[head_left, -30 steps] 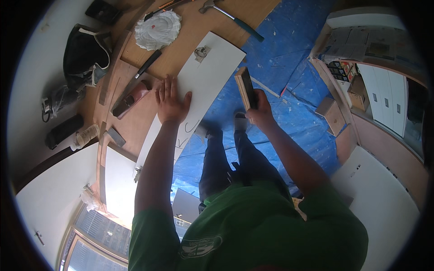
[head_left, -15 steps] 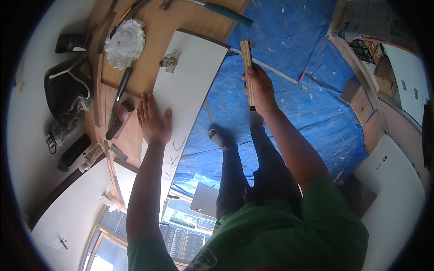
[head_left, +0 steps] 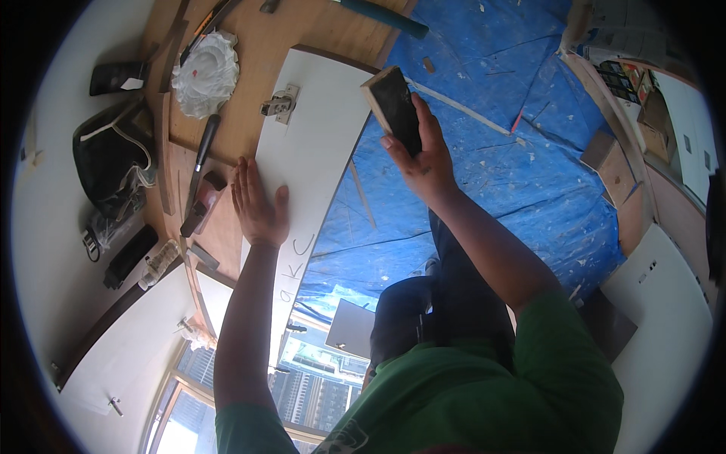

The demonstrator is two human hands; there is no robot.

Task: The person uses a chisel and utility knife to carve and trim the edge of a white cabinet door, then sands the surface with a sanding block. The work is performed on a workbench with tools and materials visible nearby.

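A long white cabinet door panel [head_left: 325,121] lies on the wooden work surface, with handwriting near its lower end. On its upper part sits a metal cabinet hinge [head_left: 281,104]. My left hand [head_left: 259,206] rests flat on the panel near its left edge, fingers stretched out. To the right, my right hand [head_left: 429,163] grips a wooden sanding block [head_left: 399,113] with a dark face and pale wood edge. The block is tilted beside the panel's upper right edge; whether it touches the panel I cannot tell.
Left of the panel are a hand plane [head_left: 203,203], a black-handled tool [head_left: 204,144] and a crumpled white plastic piece [head_left: 206,74]. A green-handled tool [head_left: 386,17] lies at the far edge. Blue sheeting [head_left: 469,189] covers the floor, with a long strip [head_left: 461,106] on it.
My right hand has turned and shifted left and slightly down, bringing the sanding block's dark face into view near the panel. My legs have moved. My left hand stays on the panel.
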